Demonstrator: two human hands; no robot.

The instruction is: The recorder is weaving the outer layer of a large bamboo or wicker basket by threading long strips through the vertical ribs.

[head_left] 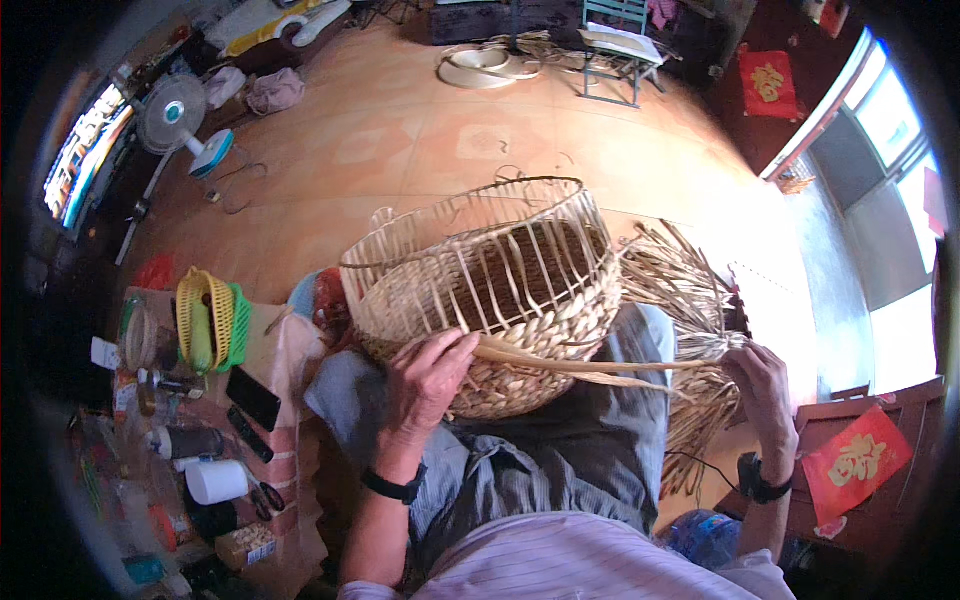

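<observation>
A partly woven basket (pixel 575 325) rests on my lap, its lower wall thickly braided from pale dried plant strips. Bare upright stakes rise from that wall to a thin hoop (pixel 545 180) at the top. My left hand (pixel 432 380) is closed at the basket's near wall, pinching a dried plant strip (pixel 590 365). The strip stretches rightward across the front of the basket toward my right hand (pixel 758 378), whose fingers are closed on its far end. Beside my right knee lies a large bundle of dried strips (pixel 690 290), partly behind my right hand.
On my left, a low table (pixel 290 345) carries yellow and green plastic baskets (pixel 205 320), a phone (pixel 253 398), a white cup (pixel 216 482) and scissors (pixel 266 500). Farther off stand a fan (pixel 172 115) and a folding chair (pixel 615 50). Coiled strips (pixel 480 68) lie on the floor.
</observation>
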